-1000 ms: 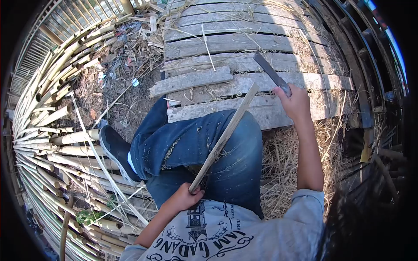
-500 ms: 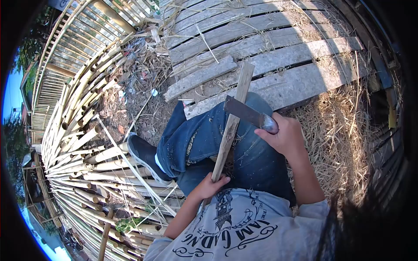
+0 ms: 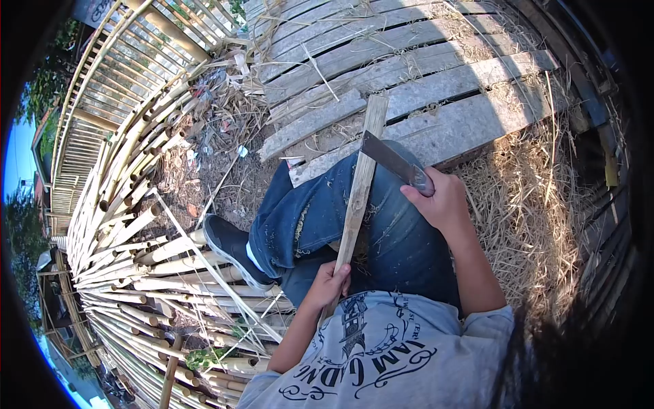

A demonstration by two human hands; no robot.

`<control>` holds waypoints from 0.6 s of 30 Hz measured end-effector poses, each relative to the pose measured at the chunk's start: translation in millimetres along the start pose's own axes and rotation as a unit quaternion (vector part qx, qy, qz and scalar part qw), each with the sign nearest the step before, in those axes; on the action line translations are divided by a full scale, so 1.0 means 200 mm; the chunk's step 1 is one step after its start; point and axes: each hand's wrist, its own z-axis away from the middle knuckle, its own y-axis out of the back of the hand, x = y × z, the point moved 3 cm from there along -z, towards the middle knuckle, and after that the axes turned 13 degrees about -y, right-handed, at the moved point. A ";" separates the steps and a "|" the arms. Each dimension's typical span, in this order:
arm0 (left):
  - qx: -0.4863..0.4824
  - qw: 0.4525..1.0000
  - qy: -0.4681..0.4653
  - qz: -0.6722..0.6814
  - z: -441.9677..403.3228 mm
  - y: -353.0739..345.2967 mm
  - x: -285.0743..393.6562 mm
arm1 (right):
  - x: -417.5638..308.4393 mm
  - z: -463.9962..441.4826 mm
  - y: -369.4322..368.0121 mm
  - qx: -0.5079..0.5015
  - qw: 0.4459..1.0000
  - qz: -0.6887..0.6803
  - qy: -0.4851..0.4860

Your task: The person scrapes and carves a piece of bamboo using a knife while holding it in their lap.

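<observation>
My left hand (image 3: 330,283) is wrapped round the lower part of a narrow wooden strip (image 3: 356,204), close to my shirt. The strip slants up across my thigh, its far end near the planks. In my right hand (image 3: 439,198) is a machete (image 3: 392,158), a broad dark blade with a metal collar at the handle. Its blunt tip end lies over the upper part of the strip; I cannot tell whether it touches. The handle is mostly hidden in my fist. Beneath both is my leg in blue jeans (image 3: 402,225), dotted with shavings.
A low platform of grey planks (image 3: 436,95) stands ahead, with a loose board (image 3: 313,123) on it. Many bamboo poles (image 3: 136,279) are stacked at the left, below a bamboo fence (image 3: 129,82). Straw and shavings (image 3: 518,218) cover the ground at the right.
The strip stands a little more upright, its far end shifted slightly left. My left hand has moved slightly up, and the machete has shifted a little with its tip further up the strip.
</observation>
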 end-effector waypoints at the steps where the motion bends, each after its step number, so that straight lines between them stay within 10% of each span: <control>1: -0.001 1.000 -0.001 0.001 0.00 0.00 0.00 | 0.00 0.00 0.00 -0.001 1.000 0.007 0.002; 18: 0.117 0.987 0.058 -0.094 -0.01 -0.12 0.25 | -0.02 0.01 0.00 0.011 1.000 -0.012 0.006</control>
